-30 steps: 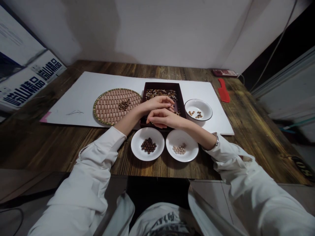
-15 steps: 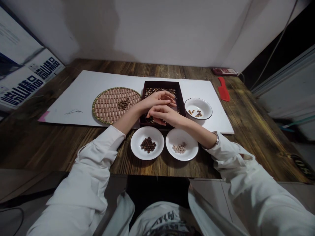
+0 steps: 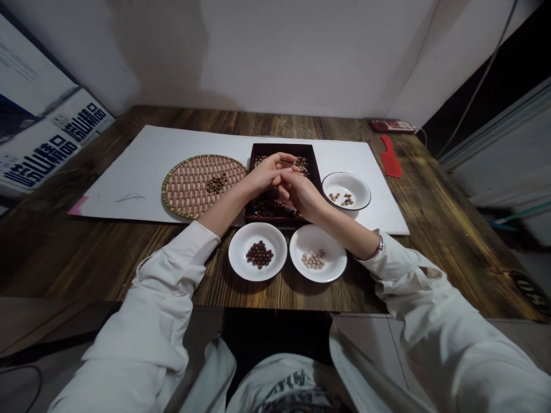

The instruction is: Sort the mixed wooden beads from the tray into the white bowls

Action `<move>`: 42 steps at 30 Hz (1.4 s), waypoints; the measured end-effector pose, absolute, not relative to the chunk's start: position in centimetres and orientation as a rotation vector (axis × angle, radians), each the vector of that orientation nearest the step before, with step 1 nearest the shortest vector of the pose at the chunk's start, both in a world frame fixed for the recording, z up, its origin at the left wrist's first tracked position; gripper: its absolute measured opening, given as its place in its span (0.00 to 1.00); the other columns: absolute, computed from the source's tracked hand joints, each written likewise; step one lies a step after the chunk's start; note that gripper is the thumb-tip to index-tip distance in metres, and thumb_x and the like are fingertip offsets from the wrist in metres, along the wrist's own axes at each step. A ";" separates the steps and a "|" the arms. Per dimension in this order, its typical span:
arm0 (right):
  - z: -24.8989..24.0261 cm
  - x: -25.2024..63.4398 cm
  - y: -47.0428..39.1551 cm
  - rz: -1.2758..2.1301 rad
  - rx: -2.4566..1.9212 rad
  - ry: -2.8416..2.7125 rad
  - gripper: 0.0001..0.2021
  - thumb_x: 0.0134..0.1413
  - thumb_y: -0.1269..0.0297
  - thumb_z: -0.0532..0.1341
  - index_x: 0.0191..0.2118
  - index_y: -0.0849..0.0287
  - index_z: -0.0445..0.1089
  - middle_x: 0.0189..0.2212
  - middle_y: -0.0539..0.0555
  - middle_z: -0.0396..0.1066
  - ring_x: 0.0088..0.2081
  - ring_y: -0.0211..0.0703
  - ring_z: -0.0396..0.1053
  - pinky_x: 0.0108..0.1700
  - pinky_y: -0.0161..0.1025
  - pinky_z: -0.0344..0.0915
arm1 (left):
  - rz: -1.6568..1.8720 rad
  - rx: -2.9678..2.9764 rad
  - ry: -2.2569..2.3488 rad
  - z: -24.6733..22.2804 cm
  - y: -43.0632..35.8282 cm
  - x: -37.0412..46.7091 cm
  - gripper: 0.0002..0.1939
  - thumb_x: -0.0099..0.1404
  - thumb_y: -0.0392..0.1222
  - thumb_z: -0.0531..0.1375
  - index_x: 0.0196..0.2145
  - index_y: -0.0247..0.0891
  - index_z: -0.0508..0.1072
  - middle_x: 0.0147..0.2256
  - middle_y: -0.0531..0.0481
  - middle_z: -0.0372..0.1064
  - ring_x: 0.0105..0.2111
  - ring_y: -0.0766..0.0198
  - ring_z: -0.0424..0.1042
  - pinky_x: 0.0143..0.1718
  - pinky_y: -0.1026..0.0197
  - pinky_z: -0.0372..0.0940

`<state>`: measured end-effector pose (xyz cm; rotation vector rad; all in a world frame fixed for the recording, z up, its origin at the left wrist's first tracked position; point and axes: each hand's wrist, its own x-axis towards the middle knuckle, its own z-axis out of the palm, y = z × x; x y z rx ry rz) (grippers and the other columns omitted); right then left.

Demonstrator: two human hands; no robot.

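Observation:
Over the dark box point(image 3: 319, 172) of mixed beads, my left hand point(image 3: 269, 172) is half curled with the palm turned up. My right hand point(image 3: 299, 192) reaches into it, its fingertips at the left palm and fingers bent together. Any beads between the hands are too small to make out. In front of the box stand a white bowl of dark red beads point(image 3: 259, 254) and a white bowl of pale beads point(image 3: 314, 260). A rimmed white bowl point(image 3: 346, 191) on the right holds several yellow-brown beads. The woven tray point(image 3: 185, 186) on the left carries a brown bead pile point(image 3: 216, 183).
A white board point(image 3: 124, 160) lies under the tray and box on the wooden table point(image 3: 447, 252). At the right are a red comb-like tool point(image 3: 391, 158) and a dark red device point(image 3: 392, 126) with a cable. Printed boxes point(image 3: 47, 149) stand at the far left.
My right hand has moved up and slightly away from me, its fingertips now at my left palm. My left hand has curled a little more and turned its palm up.

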<state>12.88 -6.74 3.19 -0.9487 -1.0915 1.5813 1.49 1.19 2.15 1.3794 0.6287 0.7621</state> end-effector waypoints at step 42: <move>4.2 13.7 -6.2 1.827 -1.005 -0.496 0.12 0.61 0.73 0.48 0.27 0.56 0.49 0.13 0.41 0.47 0.13 0.29 0.46 0.18 0.27 0.47 | 0.665 1.653 0.611 2.5 0.8 1.3 0.18 0.54 0.27 0.58 0.43 0.34 0.72 0.44 0.44 0.75 0.46 0.62 0.74 0.54 0.54 0.65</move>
